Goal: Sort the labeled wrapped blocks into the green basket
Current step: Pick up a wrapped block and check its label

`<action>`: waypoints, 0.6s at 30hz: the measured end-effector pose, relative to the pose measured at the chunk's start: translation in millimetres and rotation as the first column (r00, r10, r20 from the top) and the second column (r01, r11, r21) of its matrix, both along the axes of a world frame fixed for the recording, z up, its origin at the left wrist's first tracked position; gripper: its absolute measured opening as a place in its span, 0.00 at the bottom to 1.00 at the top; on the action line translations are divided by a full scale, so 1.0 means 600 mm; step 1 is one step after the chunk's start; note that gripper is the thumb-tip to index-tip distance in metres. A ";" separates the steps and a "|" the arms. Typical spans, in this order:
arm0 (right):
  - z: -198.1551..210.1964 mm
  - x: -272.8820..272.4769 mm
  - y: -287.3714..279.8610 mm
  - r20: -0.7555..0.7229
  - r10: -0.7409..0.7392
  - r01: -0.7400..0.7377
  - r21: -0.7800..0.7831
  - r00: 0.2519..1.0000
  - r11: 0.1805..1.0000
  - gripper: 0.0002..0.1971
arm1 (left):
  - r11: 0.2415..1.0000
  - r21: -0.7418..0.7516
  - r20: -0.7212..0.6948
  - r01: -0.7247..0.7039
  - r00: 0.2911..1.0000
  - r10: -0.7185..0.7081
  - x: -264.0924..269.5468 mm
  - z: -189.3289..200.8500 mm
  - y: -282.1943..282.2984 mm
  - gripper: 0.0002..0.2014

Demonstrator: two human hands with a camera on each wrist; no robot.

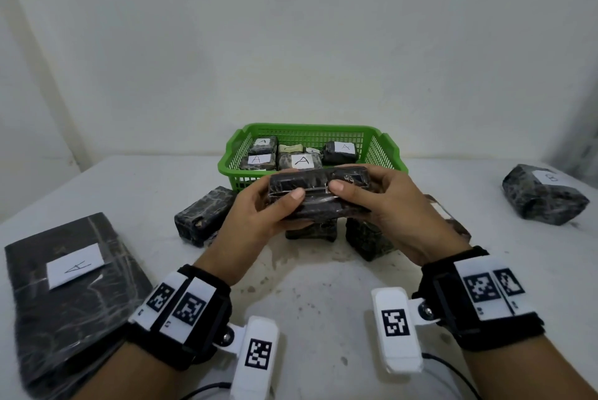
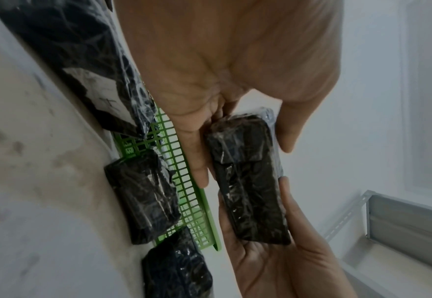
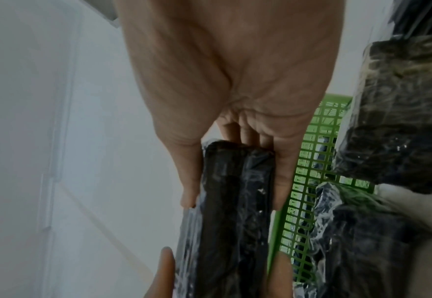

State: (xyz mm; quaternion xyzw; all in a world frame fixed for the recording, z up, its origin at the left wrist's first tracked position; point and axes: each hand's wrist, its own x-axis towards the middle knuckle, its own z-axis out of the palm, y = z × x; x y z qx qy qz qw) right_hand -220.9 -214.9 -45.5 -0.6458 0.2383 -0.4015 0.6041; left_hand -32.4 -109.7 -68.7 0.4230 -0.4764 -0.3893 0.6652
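A white table [image 1: 323, 302] with brownish stains across its middle stands against a plain white wall [image 1: 291, 27]. In the left wrist view, a grey metal shelf frame [image 2: 401, 217] stands low beside that wall.

White paper labels w/ handwritten "A": four on wrapped blocks inside the green basket [image 1: 386, 153], i.e. back-left block [image 1: 263, 144], front-left block [image 1: 257, 161], centre block [image 1: 301, 161], right block [image 1: 340, 151]; one more "A" on the big flat wrapped slab [image 1: 69, 296] at the table's left edge. Wrapped block at far right [image 1: 543, 195] carries a label that looks like "B", seen at an angle, not certain. Wrist straps & camera housings show black-and-white square code markers only, no readable txt; the block held in both hands shows no label.
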 end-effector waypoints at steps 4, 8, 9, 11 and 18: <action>-0.004 0.000 -0.004 -0.024 0.041 -0.040 0.019 0.999 0.999 0.32 | 0.999 -0.024 0.018 -0.042 0.999 0.043 0.010 0.000 0.001 0.27; -0.003 -0.009 -0.008 -0.072 -0.015 0.010 -0.063 0.997 0.998 0.32 | 0.998 -0.018 0.100 -0.061 0.993 0.063 0.011 0.000 0.003 0.29; -0.003 -0.010 -0.008 -0.079 -0.028 0.022 -0.078 0.996 0.997 0.32 | 0.995 -0.037 0.139 -0.089 0.986 0.093 0.011 0.002 0.003 0.29; -0.006 -0.007 -0.011 -0.088 -0.024 0.018 -0.069 0.996 0.997 0.34 | 0.989 -0.092 0.169 -0.116 0.977 0.130 0.012 0.004 0.004 0.29; -0.003 0.003 0.002 -0.008 0.110 -0.107 0.181 0.994 0.978 0.28 | 0.987 -0.161 0.245 0.006 0.969 0.035 0.018 0.005 0.005 0.32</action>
